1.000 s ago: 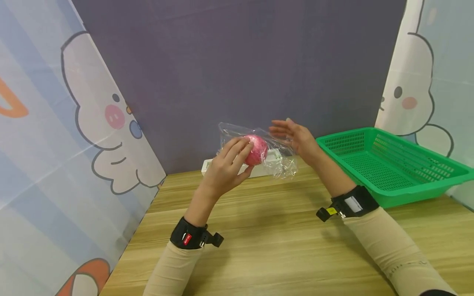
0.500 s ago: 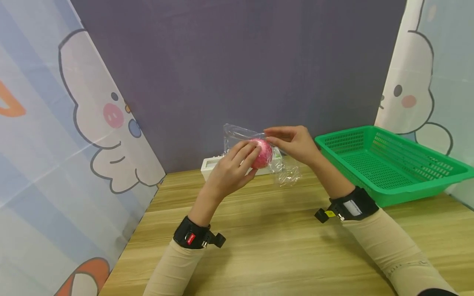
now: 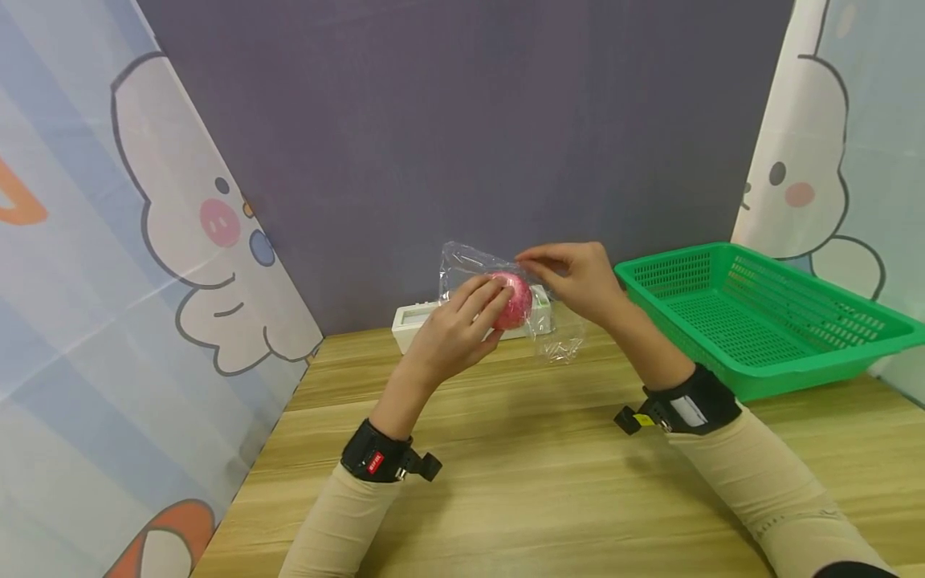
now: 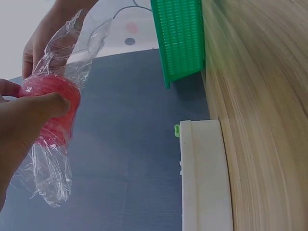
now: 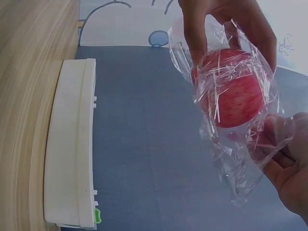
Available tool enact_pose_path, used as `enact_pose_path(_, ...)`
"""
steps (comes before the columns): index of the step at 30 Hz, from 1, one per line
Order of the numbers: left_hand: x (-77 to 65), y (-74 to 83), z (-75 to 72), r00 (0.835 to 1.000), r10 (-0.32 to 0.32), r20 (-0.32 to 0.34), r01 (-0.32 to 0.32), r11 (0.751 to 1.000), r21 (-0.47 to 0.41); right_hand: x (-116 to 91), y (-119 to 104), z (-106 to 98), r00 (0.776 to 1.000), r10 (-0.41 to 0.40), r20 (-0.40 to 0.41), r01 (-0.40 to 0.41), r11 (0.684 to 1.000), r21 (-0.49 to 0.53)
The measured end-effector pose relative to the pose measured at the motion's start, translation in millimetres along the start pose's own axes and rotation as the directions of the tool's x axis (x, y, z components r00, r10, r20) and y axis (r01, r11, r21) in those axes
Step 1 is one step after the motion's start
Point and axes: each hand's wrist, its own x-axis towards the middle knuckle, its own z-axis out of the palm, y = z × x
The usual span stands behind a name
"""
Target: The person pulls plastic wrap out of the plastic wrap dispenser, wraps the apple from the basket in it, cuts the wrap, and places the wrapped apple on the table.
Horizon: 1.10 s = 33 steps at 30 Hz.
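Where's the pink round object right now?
Near the centre of the head view: the left hand holds the pink round object, in clear plastic, before the white box and left of the right hand.

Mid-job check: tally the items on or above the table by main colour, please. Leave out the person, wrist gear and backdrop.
Red-pink: 1, the round item
Clear: 1, the plastic bag around it
White: 1, the long box
Green: 1, the basket
Total: 4
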Motion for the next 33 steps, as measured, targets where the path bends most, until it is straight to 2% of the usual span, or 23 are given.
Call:
enact_pose_path(5, -1.2, 0.2, 2.6, 1.000, -0.004, 0.017, 0.004, 1.000, -0.003, 0, -1, 2, 1.000, -0.012, -0.009, 0.012, 1.000, -0.001)
enact_pose_path(13, -2.4, -1.4, 4.8, 1.000, -0.015, 0.011, 0.015, 0.999, 0.041, -1, -11, 3, 0.999, -0.012, 0.043, 0.008, 0.996, 0.090)
enact_pose_path(19, -3.0, -2.9, 3.8, 0.999, -0.038, 0.002, 0.038, 0.999, 0.039, -2, -17, 5, 0.997, -0.040, 0.062, 0.035, 0.996, 0.080)
enact_pose_path(30, -3.6, -5.6, -0.1, 0.988, -0.139, -0.066, 0.138, 0.990, -0.028, -4, -30, 5, 0.987, -0.084, 0.140, 0.073, 0.994, 0.080)
enact_pose_path(33, -3.0, -5.0, -1.4, 0.983, -0.170, -0.066, 0.167, 0.984, -0.055, -4, -31, 5, 0.985, -0.100, 0.142, 0.090, 0.993, 0.071)
